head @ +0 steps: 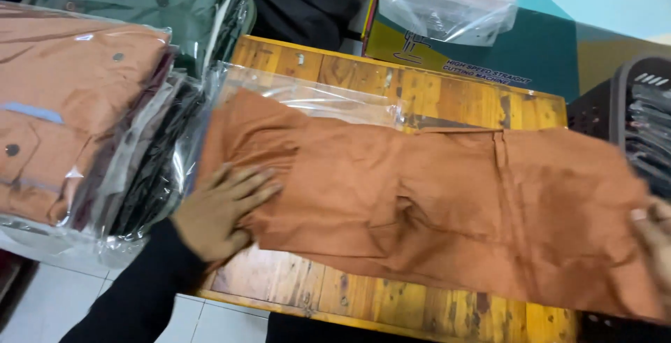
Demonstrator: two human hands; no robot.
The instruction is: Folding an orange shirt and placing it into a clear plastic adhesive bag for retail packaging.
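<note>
Pressing my left hand (pixel 222 210) flat, fingers spread, on the brown trousers (pixel 433 203); my right hand (pixel 653 234), blurred at their right end, grip unclear.

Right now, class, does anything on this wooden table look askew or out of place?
Nothing is damaged or spilled. The rust-orange folded cotton garment lies slightly skewed across the wooden table, overhanging its right edge, creased under the left hand.

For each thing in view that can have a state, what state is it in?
Orange-brown garment: spread flat on the wooden table, one end over a clear plastic bag.
Left hand: open, palm pressed on the garment.
Right hand: blurred at the garment's other end; grip unclear.
Bagged garments: folded, sealed, stacked.
</note>
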